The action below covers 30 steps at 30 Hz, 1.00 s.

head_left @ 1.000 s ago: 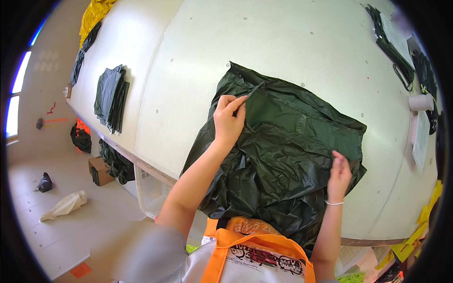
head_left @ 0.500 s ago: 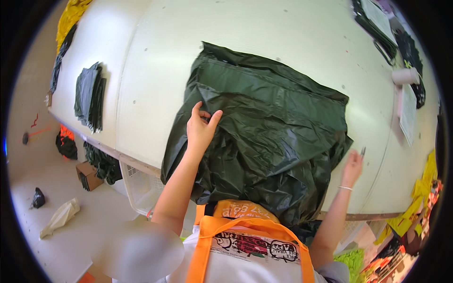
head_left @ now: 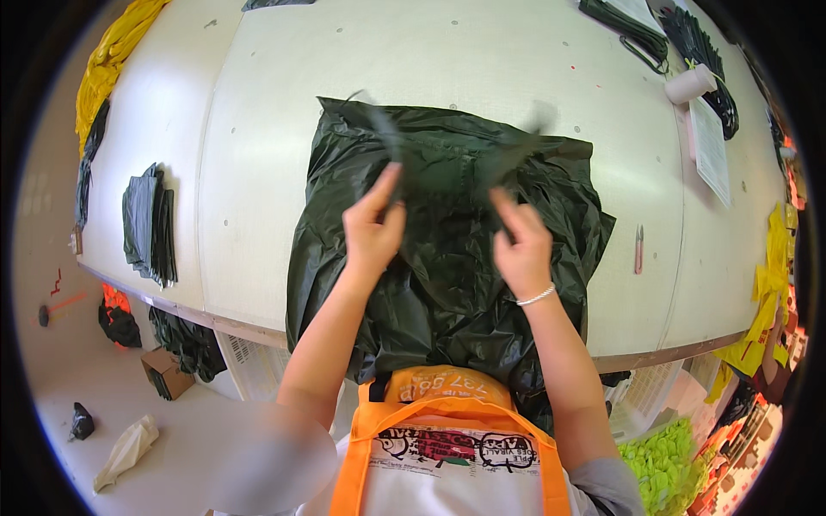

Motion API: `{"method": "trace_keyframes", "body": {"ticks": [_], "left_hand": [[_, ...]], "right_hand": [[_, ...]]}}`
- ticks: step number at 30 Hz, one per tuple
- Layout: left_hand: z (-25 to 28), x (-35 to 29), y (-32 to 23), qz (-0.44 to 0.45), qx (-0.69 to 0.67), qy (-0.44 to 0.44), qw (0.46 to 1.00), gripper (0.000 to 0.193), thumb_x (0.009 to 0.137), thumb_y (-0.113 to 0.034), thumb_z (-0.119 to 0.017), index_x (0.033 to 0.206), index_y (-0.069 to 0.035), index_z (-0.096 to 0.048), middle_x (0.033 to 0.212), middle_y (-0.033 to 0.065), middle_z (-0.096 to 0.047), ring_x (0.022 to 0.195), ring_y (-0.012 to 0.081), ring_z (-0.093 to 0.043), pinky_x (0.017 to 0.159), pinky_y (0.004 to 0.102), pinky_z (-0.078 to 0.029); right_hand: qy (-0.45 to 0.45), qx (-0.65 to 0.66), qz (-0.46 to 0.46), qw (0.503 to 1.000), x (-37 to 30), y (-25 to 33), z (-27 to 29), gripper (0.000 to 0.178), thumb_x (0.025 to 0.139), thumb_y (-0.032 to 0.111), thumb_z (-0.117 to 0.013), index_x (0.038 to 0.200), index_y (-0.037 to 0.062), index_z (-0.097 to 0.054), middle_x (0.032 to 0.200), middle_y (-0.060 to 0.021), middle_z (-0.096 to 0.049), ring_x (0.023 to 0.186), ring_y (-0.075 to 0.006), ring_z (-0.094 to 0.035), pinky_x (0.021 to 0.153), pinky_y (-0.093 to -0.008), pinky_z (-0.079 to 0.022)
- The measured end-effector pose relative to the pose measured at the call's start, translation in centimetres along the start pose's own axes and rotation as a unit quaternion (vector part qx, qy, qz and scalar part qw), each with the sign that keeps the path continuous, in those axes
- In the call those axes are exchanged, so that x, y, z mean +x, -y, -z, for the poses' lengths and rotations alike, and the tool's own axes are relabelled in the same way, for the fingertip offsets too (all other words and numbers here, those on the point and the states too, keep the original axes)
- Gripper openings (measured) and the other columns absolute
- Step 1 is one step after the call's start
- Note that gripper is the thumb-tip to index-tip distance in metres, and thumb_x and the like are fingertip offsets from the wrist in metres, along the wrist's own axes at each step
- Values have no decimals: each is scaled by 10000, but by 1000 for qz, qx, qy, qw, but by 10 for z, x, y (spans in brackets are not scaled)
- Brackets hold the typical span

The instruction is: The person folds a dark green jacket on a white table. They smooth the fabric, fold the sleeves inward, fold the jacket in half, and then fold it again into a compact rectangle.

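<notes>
A shiny dark green waterproof garment (head_left: pixel 447 322) lies crumpled over the table's near edge, hanging down toward my orange apron. Over its upper half, my left hand (head_left: pixel 373 228) is closed with thumb and forefinger at a dark, motion-blurred edge of the fabric. My right hand (head_left: pixel 521 249) pinches a similar blurred edge further right, and the two edges spread apart upward. The grasped material is smeared, so its exact outline is hard to make out. To the right of the garment, small thread snips (head_left: pixel 639 251) lie on the table, touched by neither hand.
A stack of folded dark pieces (head_left: pixel 148 225) sits at the table's left. Yellow fabric (head_left: pixel 101 73) lies at the far left corner. Far right are dark bundles (head_left: pixel 632 34), a white cylinder (head_left: pixel 688 84) and a paper sheet (head_left: pixel 711 155). A white crate (head_left: pixel 251 365) stands below the table edge.
The snips, earlier at my right hand, now lie on the table. My right hand has moved left onto the garment, and both hands have gripped its fabric. The view has shifted.
</notes>
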<state>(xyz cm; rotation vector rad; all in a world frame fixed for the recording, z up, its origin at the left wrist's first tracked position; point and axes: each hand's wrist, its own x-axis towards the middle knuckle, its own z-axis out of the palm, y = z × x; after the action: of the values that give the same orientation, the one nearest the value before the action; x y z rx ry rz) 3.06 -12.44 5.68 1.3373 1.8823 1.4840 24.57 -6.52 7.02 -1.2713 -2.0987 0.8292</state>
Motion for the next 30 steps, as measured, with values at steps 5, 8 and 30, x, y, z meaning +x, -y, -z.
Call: {"method": "trace_keyframes", "body": {"ticks": [5,8,30], "left_hand": [[-31,-3,8,-225,214,226,923,465,690,-71,-621,1145,-154,-662,621,46,-503,559,242,-551,508,374,-448],[-40,-16,41,-229,293,298,879,437,708,-98,-621,1136,-171,-666,615,40,-519,553,227,-565,504,362,-452],[-16,20,25,-113,127,369,914,146,687,-111,-658,721,-38,-535,1391,227,-429,1245,392,-445,993,437,-395]], "right_hand": [[157,-121,44,979,-10,-24,-42,440,713,-7,-582,1129,124,-639,835,-84,-526,705,-289,-602,620,-391,-505],[207,-98,13,973,-12,-25,-41,288,774,42,-603,1051,96,-659,847,-82,-549,727,-281,-610,644,-374,-507],[283,-148,159,934,3,-25,-28,409,853,185,-594,1237,49,-568,1370,-134,-459,1365,-286,-301,1138,-472,-164]]}}
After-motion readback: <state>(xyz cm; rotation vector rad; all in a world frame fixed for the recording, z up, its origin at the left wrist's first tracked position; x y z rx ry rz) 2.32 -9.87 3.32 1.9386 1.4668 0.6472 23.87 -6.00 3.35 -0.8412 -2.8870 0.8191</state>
